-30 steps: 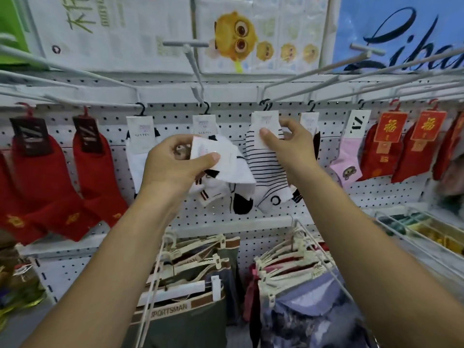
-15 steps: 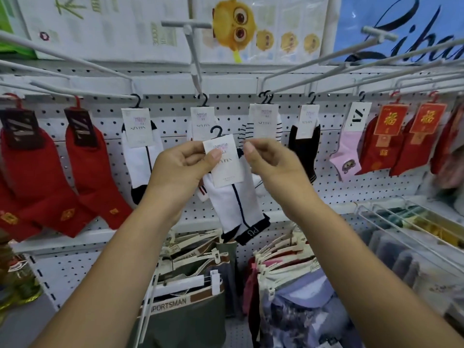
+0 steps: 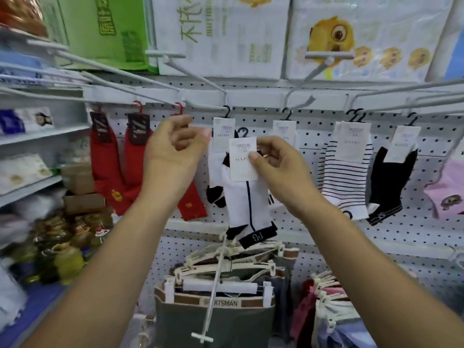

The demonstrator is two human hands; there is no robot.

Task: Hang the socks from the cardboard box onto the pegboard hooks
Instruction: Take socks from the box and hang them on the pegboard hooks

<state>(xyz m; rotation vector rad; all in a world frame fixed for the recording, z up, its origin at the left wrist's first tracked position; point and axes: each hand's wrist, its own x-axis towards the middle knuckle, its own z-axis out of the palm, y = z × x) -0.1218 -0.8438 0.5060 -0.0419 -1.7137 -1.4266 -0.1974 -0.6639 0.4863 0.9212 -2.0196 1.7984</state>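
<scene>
While the right hand (image 3: 276,172) pinched the white sock (image 3: 241,204) by its card (image 3: 242,159), sock hanging straight down, its hook (image 3: 242,133) stood just below the peg (image 3: 198,77); the left hand (image 3: 173,151) was loosely curled, empty.

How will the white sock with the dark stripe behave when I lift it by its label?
Probably floppy: the white dark-striped sock hangs limp below its paper label. Likely light: a pinch by the right hand alone carries it.
</scene>
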